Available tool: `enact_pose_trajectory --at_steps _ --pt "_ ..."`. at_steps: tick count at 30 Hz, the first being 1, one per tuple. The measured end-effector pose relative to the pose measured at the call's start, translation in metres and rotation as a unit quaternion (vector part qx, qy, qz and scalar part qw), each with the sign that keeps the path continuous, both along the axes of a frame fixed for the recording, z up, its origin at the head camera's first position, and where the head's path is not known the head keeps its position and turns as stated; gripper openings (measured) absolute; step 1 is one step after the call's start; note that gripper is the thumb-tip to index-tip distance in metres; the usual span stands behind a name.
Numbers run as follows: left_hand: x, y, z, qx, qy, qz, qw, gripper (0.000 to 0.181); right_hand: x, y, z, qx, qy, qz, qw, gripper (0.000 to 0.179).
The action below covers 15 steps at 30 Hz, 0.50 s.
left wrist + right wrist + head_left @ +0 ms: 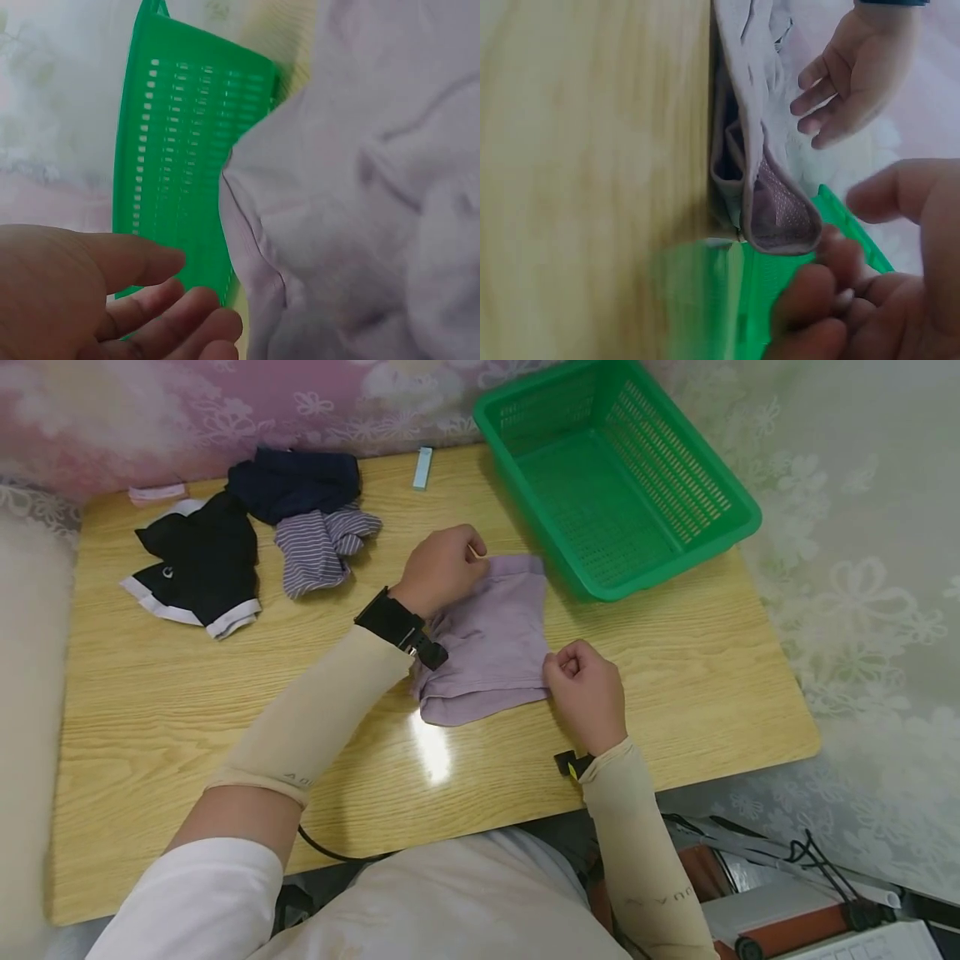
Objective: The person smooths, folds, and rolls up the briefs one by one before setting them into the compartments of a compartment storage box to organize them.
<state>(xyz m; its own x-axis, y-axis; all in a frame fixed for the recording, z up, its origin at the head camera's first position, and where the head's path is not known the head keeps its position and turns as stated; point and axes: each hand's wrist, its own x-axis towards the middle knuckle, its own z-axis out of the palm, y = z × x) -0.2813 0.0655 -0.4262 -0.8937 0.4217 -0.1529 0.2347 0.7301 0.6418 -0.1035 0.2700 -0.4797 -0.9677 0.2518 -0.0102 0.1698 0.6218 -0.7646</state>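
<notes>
A lavender garment (495, 635) lies folded on the wooden table, with a stitched band along its far edge. My left hand (446, 568) hovers at its far left corner. In the left wrist view, that hand's thumb and loosely bent fingers (142, 262) stand apart beside the cloth (352, 210). My right hand (588, 693) is at the near right edge of the garment. The right wrist view shows the thumb away from the cloth and the bent fingers (810, 292) right at the looped hem (784, 244). Neither hand grips the fabric.
A green basket (558, 539) stands at the back right, close to the garment. Back left lie a black garment with white trim (217, 556), a navy cloth (307, 485) and a striped cloth (315, 552). A light blue strip (422, 468) lies near the wall.
</notes>
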Motion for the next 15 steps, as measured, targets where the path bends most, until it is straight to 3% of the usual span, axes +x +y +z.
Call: enact_pose_trajectory --at_steps 4,8,15 --pt "-0.003 -0.015 -0.006 -0.006 0.003 0.007 1.0000 0.029 -0.006 0.002 0.003 0.012 -0.029 0.025 0.9992 0.023" --pt "-0.009 -0.031 -0.013 -0.017 -0.002 0.039 0.9991 0.033 -0.019 0.008 0.011 0.027 -0.061 0.062 0.9958 0.033" --pt "-0.009 -0.057 -0.022 -0.026 -0.043 0.097 0.9940 0.042 -0.054 0.022 0.028 0.082 -0.143 0.161 0.9731 0.070"
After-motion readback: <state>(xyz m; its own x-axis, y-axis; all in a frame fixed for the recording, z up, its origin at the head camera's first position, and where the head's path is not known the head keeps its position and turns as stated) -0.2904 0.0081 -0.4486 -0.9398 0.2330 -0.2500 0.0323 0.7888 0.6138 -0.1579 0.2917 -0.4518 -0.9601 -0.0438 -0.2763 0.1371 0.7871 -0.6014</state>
